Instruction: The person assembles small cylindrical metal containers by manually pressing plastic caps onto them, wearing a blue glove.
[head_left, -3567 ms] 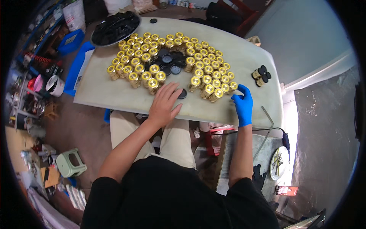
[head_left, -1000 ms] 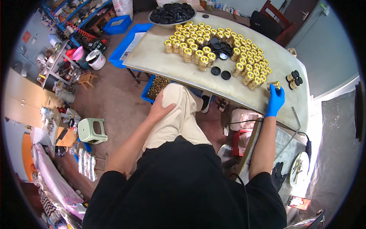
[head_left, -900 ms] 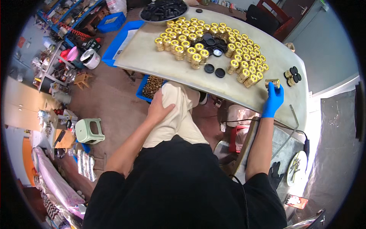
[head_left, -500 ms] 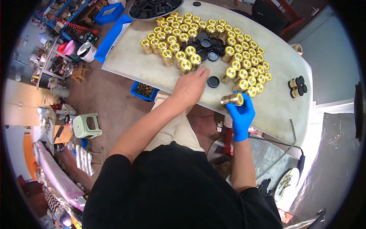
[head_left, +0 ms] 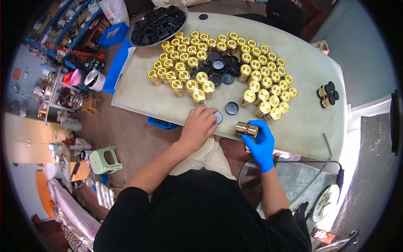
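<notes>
My left hand (head_left: 198,129), bare, rests near the table's front edge with its fingers closed at the rim of a round black cap (head_left: 218,118). A second black cap (head_left: 231,108) lies on the tabletop just beyond. My right hand (head_left: 261,145), in a blue glove, grips a brass cylinder (head_left: 246,129) between thumb and fingers, on its side at the front edge. Many upright brass cylinders (head_left: 199,96) with yellow-ringed tops stand in two groups on the table. Between the groups sits a pile of black caps (head_left: 222,67).
At the back left a metal bowl (head_left: 133,38) holds a heap of black caps. A few capped cylinders (head_left: 327,94) stand at the right. A bent metal rod (head_left: 326,147) crosses the right front corner of the pale table (head_left: 294,134). A green stool (head_left: 105,161) is on the floor.
My left hand has come back toward the front edge, and a black cap now shows at its fingertips. My right hand has turned the brass cylinder and shifted slightly toward the left hand.
</notes>
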`<state>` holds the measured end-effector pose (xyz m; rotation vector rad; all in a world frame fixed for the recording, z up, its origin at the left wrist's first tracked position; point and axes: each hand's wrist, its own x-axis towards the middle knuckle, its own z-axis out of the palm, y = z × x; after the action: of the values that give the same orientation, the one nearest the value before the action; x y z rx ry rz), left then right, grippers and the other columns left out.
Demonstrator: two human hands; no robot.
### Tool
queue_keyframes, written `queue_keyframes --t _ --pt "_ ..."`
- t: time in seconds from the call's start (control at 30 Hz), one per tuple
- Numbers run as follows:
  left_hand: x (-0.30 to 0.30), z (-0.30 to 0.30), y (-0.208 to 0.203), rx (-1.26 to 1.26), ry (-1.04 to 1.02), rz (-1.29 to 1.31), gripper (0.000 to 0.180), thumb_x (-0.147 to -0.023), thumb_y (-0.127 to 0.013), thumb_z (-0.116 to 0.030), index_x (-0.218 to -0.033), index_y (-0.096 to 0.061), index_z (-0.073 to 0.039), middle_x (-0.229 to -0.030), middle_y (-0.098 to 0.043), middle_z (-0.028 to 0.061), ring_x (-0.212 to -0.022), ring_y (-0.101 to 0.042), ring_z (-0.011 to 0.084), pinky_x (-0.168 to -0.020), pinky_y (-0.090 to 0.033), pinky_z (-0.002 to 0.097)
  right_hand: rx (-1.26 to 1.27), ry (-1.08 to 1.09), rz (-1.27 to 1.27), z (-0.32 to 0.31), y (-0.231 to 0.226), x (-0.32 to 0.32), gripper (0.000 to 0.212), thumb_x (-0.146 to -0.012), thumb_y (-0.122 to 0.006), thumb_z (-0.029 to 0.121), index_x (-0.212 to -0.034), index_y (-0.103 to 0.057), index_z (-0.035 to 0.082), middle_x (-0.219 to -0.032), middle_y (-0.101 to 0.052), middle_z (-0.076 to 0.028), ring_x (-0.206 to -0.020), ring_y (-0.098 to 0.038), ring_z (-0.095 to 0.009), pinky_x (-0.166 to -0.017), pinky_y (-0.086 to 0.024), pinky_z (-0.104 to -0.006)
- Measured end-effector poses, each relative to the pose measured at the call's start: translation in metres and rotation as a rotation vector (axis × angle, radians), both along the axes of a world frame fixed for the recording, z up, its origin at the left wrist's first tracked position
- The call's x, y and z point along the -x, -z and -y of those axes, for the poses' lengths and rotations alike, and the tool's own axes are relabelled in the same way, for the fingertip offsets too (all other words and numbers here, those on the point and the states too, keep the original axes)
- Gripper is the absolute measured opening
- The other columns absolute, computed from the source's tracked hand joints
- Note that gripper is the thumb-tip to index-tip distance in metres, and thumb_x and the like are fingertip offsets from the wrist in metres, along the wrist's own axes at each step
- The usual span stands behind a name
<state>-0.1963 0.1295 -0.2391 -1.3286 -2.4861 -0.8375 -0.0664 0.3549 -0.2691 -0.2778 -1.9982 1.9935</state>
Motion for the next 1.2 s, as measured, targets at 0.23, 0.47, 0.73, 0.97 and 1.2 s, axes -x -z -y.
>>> queue_keyframes --t 0.23,0.47,0.73,0.97,1.2 --pt "0.007 -0.009 -0.013 -0.258 0.128 0.796 0.052 -0.088 -0.07 0.003 -0.138 -0.058 -0.004 -0.122 -0.06 0.0087 -0.11 -0.062 0.0205 -0.094 -0.052 0.0333 0.097 0.002 0.02 -0.003 -0.009 0.007 0.049 -0.084 -0.074 -0.008 -0.13 -0.058 -0.002 -0.129 -0.059 -0.011 -0.122 -0.06 -0.02 -0.106 -0.05 -0.0353" --pt "-0.01 -0.025 -0.009 -0.424 0.276 1.12 0.049 -0.096 -0.063 0.004 -0.144 -0.056 -0.003 -0.132 -0.053 0.005 -0.113 -0.058 0.0125 -0.098 -0.051 0.029 0.147 -0.073 0.021 0.002 -0.009 0.007 0.047 -0.085 -0.074 -0.006 -0.13 -0.06 -0.002 -0.129 -0.059 -0.01 -0.124 -0.058 -0.02 -0.101 -0.052 -0.0337" --pt "-0.026 -0.026 0.009 -0.522 0.224 1.08 0.045 -0.096 -0.065 -0.002 -0.141 -0.059 -0.004 -0.127 -0.058 0.0035 -0.108 -0.06 0.0099 -0.096 -0.05 0.0268 0.125 -0.08 -0.054 0.005 -0.012 0.005 0.047 -0.085 -0.074 -0.008 -0.129 -0.06 -0.002 -0.128 -0.061 -0.01 -0.122 -0.059 -0.02 -0.105 -0.05 -0.0348" --pt "-0.029 -0.028 0.012 -0.581 0.217 1.093 0.045 -0.097 -0.066 -0.003 -0.142 -0.059 -0.004 -0.121 -0.06 0.002 -0.105 -0.06 0.0079 -0.089 -0.05 0.0244 0.089 -0.112 -0.047 0.005 -0.014 0.006 0.047 -0.084 -0.074 -0.008 -0.129 -0.06 -0.001 -0.127 -0.061 -0.009 -0.121 -0.06 -0.019 -0.104 -0.05 -0.0342" --pt "-0.031 -0.029 0.001 -0.524 0.235 1.027 0.045 -0.095 -0.066 0.0 -0.14 -0.061 -0.004 -0.128 -0.058 0.0038 -0.113 -0.059 0.009 -0.09 -0.051 0.0255 0.15 -0.119 0.036 -0.001 -0.01 0.004 0.038 -0.091 -0.072 -0.003 -0.127 -0.06 -0.003 -0.122 -0.066 -0.013 -0.107 -0.067 -0.02 -0.092 -0.058 -0.0339"
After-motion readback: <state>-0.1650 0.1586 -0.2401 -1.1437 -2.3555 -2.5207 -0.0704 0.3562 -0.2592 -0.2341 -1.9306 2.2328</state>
